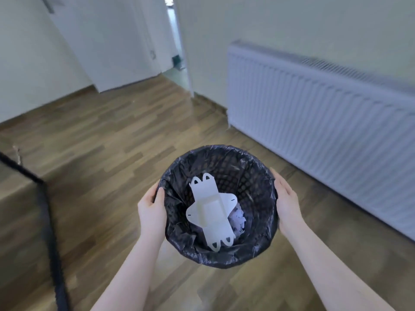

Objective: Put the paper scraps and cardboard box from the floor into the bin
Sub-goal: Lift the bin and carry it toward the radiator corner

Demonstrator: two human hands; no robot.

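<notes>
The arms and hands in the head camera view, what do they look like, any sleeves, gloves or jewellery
Both forearms are bare to the bottom edge of the picture, so no sleeves show. The left hand and right hand wear no gloves, and no rings, watch or bracelet are visible.

bin [221, 254]: 1 showing | flattened cardboard box [210, 213]: 1 lying inside | paper scraps [237, 219]: one heap, uncountable | hands: 2, left [151, 211], right [286, 204] | radiator [318, 122]: 1
</notes>
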